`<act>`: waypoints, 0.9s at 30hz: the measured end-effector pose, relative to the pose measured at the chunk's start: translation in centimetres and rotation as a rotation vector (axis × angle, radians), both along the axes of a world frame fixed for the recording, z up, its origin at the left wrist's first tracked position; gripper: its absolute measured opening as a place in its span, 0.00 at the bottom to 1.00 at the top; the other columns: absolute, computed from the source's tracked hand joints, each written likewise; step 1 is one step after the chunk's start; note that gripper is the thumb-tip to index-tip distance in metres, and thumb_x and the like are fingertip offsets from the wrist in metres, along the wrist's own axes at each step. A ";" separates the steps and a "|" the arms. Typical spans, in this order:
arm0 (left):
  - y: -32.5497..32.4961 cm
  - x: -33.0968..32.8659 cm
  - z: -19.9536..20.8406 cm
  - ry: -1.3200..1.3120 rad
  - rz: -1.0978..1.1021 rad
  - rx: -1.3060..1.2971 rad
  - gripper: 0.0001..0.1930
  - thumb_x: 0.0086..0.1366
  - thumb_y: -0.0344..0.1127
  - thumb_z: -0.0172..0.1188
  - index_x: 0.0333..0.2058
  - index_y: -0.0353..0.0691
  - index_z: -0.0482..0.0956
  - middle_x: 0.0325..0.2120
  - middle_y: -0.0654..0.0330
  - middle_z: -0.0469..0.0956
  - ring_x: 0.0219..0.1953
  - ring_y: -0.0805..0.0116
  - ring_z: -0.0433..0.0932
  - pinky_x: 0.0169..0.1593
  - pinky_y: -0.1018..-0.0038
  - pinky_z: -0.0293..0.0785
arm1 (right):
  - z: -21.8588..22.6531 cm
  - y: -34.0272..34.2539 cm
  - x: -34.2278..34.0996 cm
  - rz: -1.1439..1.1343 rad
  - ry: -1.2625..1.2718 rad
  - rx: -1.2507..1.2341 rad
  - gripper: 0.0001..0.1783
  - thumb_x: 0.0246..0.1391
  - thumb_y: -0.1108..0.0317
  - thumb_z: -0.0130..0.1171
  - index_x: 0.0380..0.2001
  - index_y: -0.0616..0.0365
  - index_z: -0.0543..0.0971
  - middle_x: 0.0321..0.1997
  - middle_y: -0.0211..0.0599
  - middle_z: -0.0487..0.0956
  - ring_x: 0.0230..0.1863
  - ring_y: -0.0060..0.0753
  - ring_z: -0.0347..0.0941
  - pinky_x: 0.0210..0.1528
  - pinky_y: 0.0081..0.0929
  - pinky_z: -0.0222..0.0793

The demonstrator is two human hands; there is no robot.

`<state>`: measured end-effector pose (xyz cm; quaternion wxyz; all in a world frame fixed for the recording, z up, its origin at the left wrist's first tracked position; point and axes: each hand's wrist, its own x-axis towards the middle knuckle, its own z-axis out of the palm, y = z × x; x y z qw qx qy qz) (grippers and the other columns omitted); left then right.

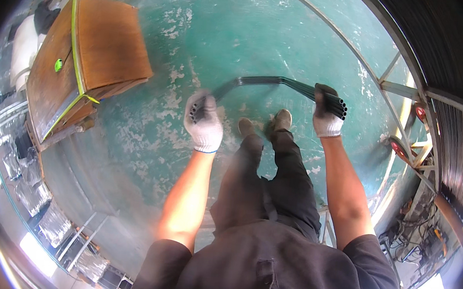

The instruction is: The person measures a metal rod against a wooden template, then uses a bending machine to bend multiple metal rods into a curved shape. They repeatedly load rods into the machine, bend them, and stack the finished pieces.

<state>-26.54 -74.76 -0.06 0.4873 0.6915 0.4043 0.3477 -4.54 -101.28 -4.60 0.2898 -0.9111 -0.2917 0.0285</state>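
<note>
A bundle of several dark bent tubes (pixel 259 81) spans between my two hands, its middle raised away from me and both ends turned back. My left hand (pixel 207 123), in a white work glove, is wrapped round one end, where round open tube mouths show beside the fingers. At the other end my right hand (pixel 327 111), in a white glove with a dark coating, is closed round the bundle, and a cluster of tube mouths sticks out past it. The tubes hang in the air above the green floor, beyond my shoes.
A large brown cardboard box (pixel 114 40) with a yellow-green edge stands at left. On the right a metal rack (pixel 401 90) holds long dark rods (pixel 459 159), with red-hubbed wheels (pixel 399 149) low beside it. Plastic-wrapped bundles (pixel 55 225) lie at lower left. The green floor (pixel 208 32) has worn paint.
</note>
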 end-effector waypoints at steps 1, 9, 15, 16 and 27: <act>0.0 0.1 -0.4 -0.028 0.003 -0.021 0.10 0.76 0.31 0.68 0.52 0.36 0.82 0.46 0.58 0.85 0.48 0.68 0.84 0.55 0.69 0.80 | -0.2 0.2 -0.1 -0.027 0.026 0.017 0.15 0.70 0.66 0.53 0.49 0.53 0.88 0.55 0.42 0.88 0.50 0.50 0.86 0.51 0.44 0.82; -0.2 0.6 -0.3 -0.070 0.050 -0.101 0.09 0.75 0.28 0.68 0.50 0.35 0.83 0.42 0.60 0.85 0.43 0.72 0.84 0.51 0.73 0.81 | 0.1 0.7 -0.3 -0.124 0.141 0.075 0.16 0.75 0.61 0.56 0.54 0.56 0.87 0.52 0.43 0.89 0.52 0.44 0.86 0.57 0.39 0.80; -0.3 -0.2 -0.9 -0.038 0.048 -0.049 0.10 0.74 0.25 0.66 0.51 0.33 0.84 0.43 0.59 0.86 0.43 0.71 0.85 0.52 0.73 0.81 | -0.4 0.6 -0.9 -0.191 0.269 0.256 0.15 0.76 0.64 0.61 0.57 0.59 0.86 0.52 0.41 0.90 0.53 0.33 0.86 0.61 0.33 0.78; -0.3 -0.3 -0.8 -0.026 0.047 -0.049 0.10 0.74 0.24 0.66 0.52 0.33 0.84 0.43 0.58 0.86 0.43 0.71 0.85 0.52 0.73 0.81 | -0.5 0.6 -1.0 -0.184 0.261 0.259 0.15 0.76 0.64 0.61 0.57 0.59 0.86 0.52 0.41 0.90 0.53 0.33 0.86 0.61 0.33 0.78; 0.4 0.6 -1.5 0.128 0.097 0.022 0.08 0.77 0.27 0.62 0.50 0.32 0.84 0.42 0.55 0.88 0.44 0.65 0.86 0.53 0.69 0.81 | -0.3 1.4 -0.2 -0.072 0.000 0.086 0.14 0.71 0.71 0.63 0.57 0.59 0.86 0.53 0.42 0.90 0.53 0.38 0.87 0.58 0.34 0.80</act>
